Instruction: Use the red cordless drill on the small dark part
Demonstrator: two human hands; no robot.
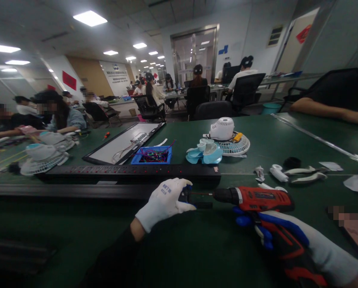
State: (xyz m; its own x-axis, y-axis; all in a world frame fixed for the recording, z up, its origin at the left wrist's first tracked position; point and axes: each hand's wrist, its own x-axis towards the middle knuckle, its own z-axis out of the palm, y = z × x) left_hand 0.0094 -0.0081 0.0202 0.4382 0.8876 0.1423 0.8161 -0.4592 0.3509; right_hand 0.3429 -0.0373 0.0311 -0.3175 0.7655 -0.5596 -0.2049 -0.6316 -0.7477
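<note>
A screw-driving step seems in hand: the black bar (107, 194) on the table (179, 248) is held endwise between the left hand's (168, 200) parted thumb and fingers, the drill (264, 199) is gripped by the right hand's (288, 227) wrapped fingers, and steady alignment is called for.

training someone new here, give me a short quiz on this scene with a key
1. Multiple choice: what is in the bin?
a) screws
b) wires
c) gloves

2. True or false: in this view, the blades lie to the right of the bin.

3. Open: which hand grips the drill, and toward which hand does its bit point?

Key:
1. b
2. True
3. The right hand grips it; the bit points toward the left hand.
</note>
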